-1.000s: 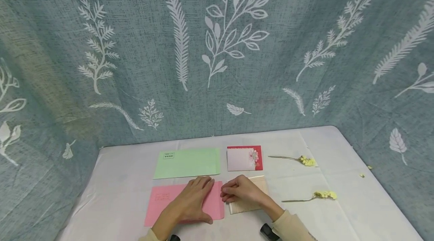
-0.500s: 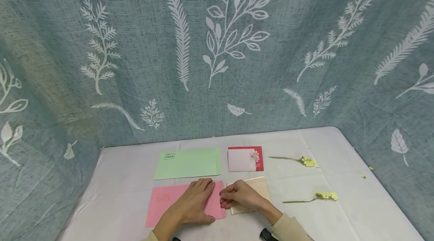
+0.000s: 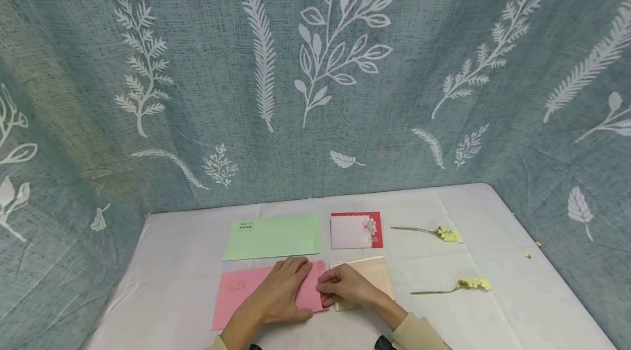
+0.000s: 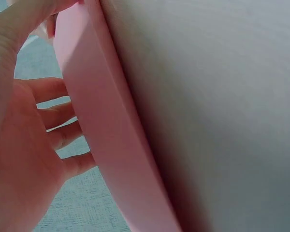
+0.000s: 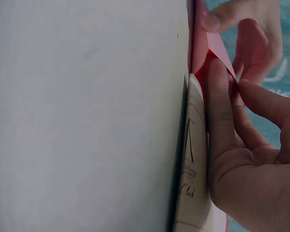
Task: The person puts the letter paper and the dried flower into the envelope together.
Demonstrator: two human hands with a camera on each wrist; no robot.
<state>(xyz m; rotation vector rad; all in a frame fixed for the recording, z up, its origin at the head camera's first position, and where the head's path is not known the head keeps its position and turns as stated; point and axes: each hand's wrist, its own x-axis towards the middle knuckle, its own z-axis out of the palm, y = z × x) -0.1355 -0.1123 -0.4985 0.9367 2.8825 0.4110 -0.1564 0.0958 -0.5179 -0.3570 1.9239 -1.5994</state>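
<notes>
A pink envelope (image 3: 231, 303) with red print lies on the white table. My left hand (image 3: 283, 295) rests on its right half, fingers spread over the top and thumb at the near edge. In the left wrist view the left fingers (image 4: 63, 135) stretch over the envelope's far edge. My right hand (image 3: 347, 287) pinches the envelope's right end. In the right wrist view that end gapes, with one digit (image 5: 220, 96) inside the red-shaded opening and another outside. Under the right hand lies a beige card (image 3: 377, 270), partly hidden, with drawn lines and handwriting.
A green envelope (image 3: 276, 236) lies behind the pink one. To its right is a red-and-white floral card (image 3: 350, 232). Two yellow dried-flower sprigs, the far one (image 3: 446, 234) and the near one (image 3: 472, 284), lie at the right. A patterned curtain (image 3: 296, 164) hangs behind the table.
My right hand has shifted slightly left onto the pink envelope's right end, and that end now stands parted at the near corner. The left hand has stayed in place.
</notes>
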